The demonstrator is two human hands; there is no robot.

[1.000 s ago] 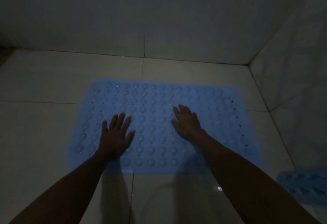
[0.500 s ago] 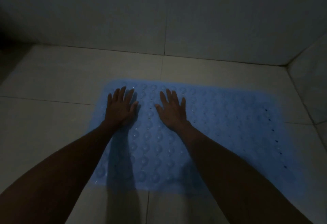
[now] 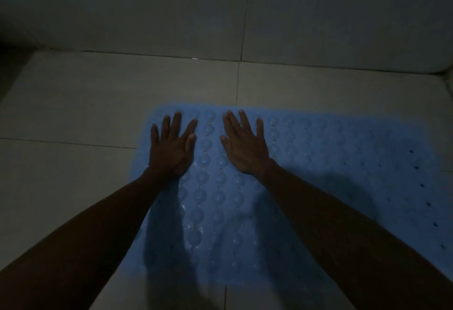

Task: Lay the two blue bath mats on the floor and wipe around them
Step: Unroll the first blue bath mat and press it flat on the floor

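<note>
One blue bath mat (image 3: 331, 162) with rows of round bumps lies flat on the pale tiled floor (image 3: 73, 113), filling the middle and right of the dim view. My left hand (image 3: 172, 146) rests palm down with fingers spread on the mat's far left part. My right hand (image 3: 245, 146) lies flat beside it, also spread, a short gap between the two. Neither hand holds anything. The second mat is out of sight.
A tiled wall (image 3: 220, 10) rises just beyond the mat's far edge. Another wall meets it at the far right corner (image 3: 447, 74). Bare floor tiles stretch to the left of the mat. The room is very dark.
Both hands have slid from the mat's middle toward its far left part, staying flat on it. The view has swung left, and the second mat at the lower right has left the frame.
</note>
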